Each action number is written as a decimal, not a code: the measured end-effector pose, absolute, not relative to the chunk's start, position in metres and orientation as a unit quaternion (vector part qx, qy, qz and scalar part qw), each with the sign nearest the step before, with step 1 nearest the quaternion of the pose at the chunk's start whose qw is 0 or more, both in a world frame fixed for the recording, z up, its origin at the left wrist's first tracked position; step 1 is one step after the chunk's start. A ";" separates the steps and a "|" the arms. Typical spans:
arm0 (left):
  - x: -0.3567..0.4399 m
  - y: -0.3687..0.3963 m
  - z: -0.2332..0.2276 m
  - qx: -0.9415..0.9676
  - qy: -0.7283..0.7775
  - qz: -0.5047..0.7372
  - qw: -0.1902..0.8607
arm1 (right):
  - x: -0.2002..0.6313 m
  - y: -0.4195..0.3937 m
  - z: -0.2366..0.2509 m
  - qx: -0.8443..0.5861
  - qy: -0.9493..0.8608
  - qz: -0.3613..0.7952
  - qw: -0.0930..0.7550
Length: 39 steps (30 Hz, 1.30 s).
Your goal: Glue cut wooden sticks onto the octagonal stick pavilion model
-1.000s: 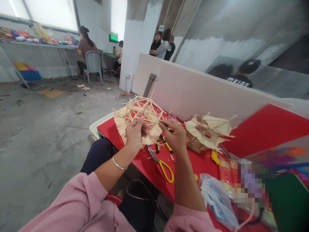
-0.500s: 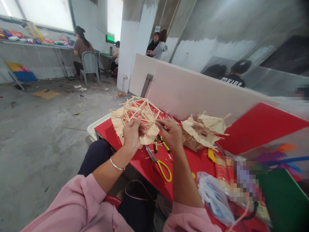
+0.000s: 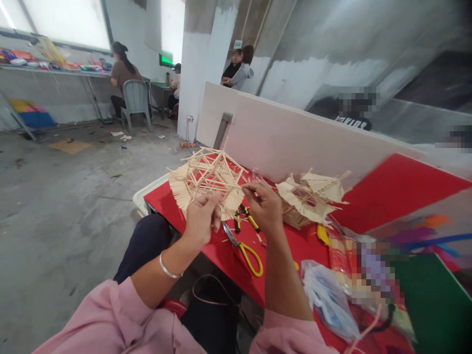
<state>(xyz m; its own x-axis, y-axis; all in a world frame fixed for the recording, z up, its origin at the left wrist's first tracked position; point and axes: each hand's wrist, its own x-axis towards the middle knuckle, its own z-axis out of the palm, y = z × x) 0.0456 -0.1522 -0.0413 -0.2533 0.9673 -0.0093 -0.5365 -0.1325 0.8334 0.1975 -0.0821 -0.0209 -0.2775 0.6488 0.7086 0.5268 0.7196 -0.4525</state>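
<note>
Head view. A bamboo-stick frame model [image 3: 208, 179], a lattice of thin sticks with fan-shaped stick panels at its edges, is held above the near-left corner of the red worktop [image 3: 391, 191]. The left hand [image 3: 201, 219] supports the model from below, its fingers [image 3: 214, 201] curled narrow against the lower fan panel. The right hand [image 3: 263, 206] pinches the end of a single thin stick [image 3: 228, 186] between thumb and forefinger tips at the model's right edge.

The stick's long axis runs nearly level, left to right across the frame; its far end lies within the lattice. The model itself is tilted, its open framework facing up and towards the viewer, its broad side spanning left to right.

As a judgement: the step goes best with the left hand holding the frame steady while the right slides the stick along its own axis, without side force that could bend or snap it or loosen neighbouring joints.

To the right of the model, on the worktop, lie yellow-handled scissors [image 3: 245, 248], small yellow-handled pliers [image 3: 245, 219], a second stick model [image 3: 308, 199] and a clear plastic bag [image 3: 330, 302]. A white partition board [image 3: 295, 140] stands behind the model.
</note>
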 end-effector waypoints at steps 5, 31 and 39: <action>0.038 -0.201 -0.040 0.676 0.411 0.606 0.085 | 0.217 -0.143 -0.031 -0.357 -0.830 0.030 0.428; 0.055 -0.189 -0.142 0.673 0.435 0.486 0.348 | 0.235 -0.063 -0.128 -0.735 -0.661 0.143 0.048; 0.055 -0.178 -0.129 0.628 0.439 0.505 0.397 | 0.264 -0.030 -0.118 -0.699 -0.659 0.230 0.158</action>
<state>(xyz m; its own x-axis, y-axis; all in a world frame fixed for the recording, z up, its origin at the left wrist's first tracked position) 0.0547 -0.1783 -0.1294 0.1031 0.9528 0.2857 0.1509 -0.2988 0.9423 0.2643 -0.0296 -0.1180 0.0267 0.9932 -0.1131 0.8478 -0.0824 -0.5239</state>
